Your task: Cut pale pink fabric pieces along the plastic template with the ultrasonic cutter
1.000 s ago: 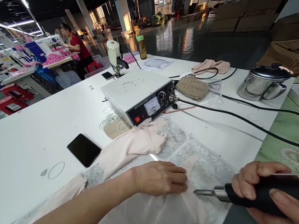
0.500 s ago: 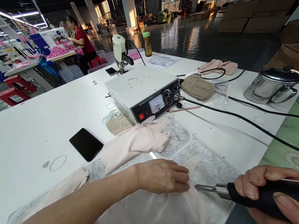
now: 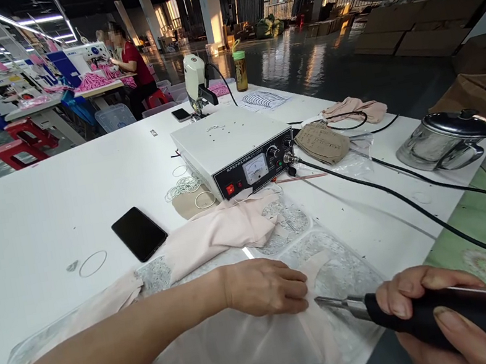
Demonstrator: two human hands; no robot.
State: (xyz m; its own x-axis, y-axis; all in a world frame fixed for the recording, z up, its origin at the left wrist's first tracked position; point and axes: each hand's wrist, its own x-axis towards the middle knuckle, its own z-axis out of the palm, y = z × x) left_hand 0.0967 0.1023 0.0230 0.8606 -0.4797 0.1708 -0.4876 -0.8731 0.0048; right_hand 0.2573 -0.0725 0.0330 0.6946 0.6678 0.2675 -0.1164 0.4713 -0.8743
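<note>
My left hand lies flat, palm down, on pale pink fabric spread over a glass plate with lace beneath. Its fingertips press the cloth beside the metal tip of a black-handled cutting tool. My right hand is wrapped round that handle at the table's front right edge, the tip touching the fabric. A black cable runs from the tool to a white control box with a meter and knobs.
A black phone lies left of the box. A metal kettle, a tan pouch, more pink cloth, a bottle and a small white machine sit further back. A person in red works at a distant table.
The tool tip has slid slightly left, closer to my left fingertips. My left hand has stayed pressed on the fabric. The view has shifted a little.
</note>
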